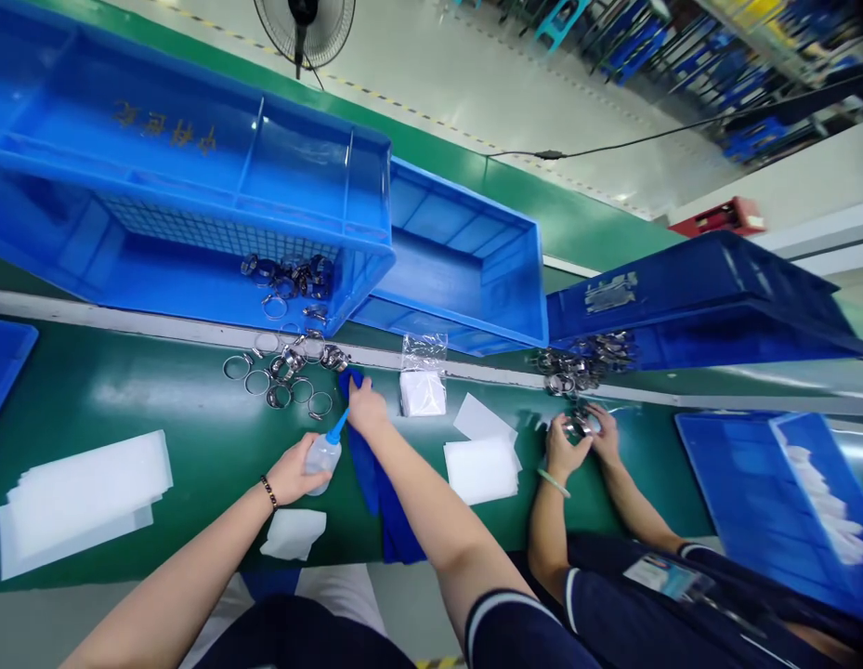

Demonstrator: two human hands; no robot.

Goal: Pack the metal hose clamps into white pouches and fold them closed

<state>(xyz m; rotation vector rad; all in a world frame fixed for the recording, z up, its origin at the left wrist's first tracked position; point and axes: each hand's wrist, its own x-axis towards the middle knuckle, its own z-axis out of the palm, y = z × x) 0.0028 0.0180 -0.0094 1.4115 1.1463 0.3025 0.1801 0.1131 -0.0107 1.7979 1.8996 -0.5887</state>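
My left hand (297,472) is wrapped round a clear squeeze bottle (322,460) with a blue nozzle, which points up and right. Beside the nozzle tip, my right hand (366,407) has its fingers on the upper end of a blue cloth (389,492); the fingers look pressed together on it. Several metal ring clamps (281,372) lie on the green table just left of the cloth's top. A crumpled white cloth (294,534) rests below the bottle.
Blue crates (465,321) line the table's far side, one holding clamps. White sheets (89,497) lie left, more sheets (481,467) right of my arm, near a plastic-wrapped white stack (423,392). At right, a co-worker's hands (580,441) hold a clamp.
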